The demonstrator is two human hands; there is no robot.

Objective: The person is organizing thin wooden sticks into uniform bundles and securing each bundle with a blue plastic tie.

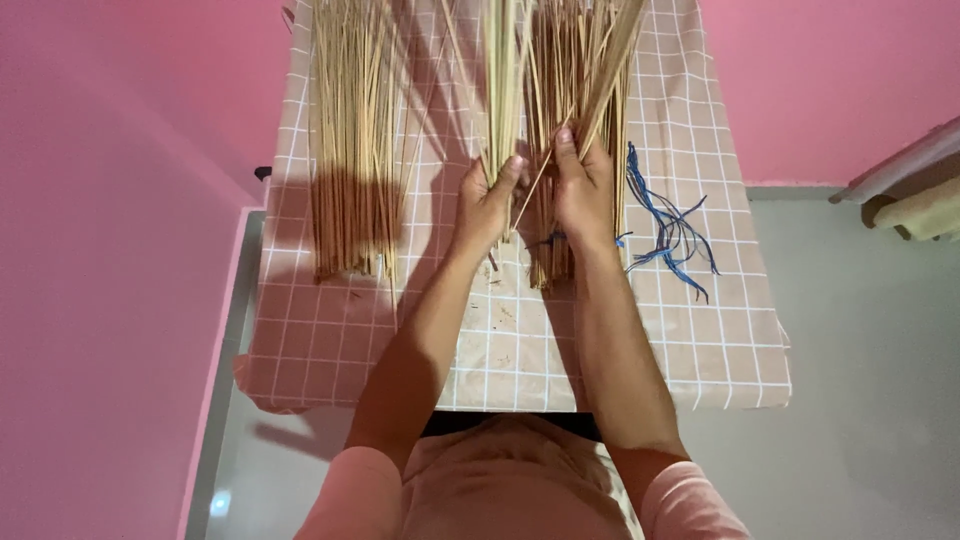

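My left hand (487, 205) grips a thin bundle of pale straw sticks (503, 80) that stands up off the table. My right hand (583, 185) is closed on another handful of sticks (605, 70), taken from a thick pile of sticks (560, 130) lying under both hands. The two hands are close together near the table's middle. A separate flat pile of the same sticks (352, 140) lies to the left, apart from my hands.
The table (640, 350) wears a pink cloth with a white grid. Several blue strings (670, 225) lie loose to the right of my right hand. Pink walls stand left and behind; a piece of furniture (915, 185) is at far right.
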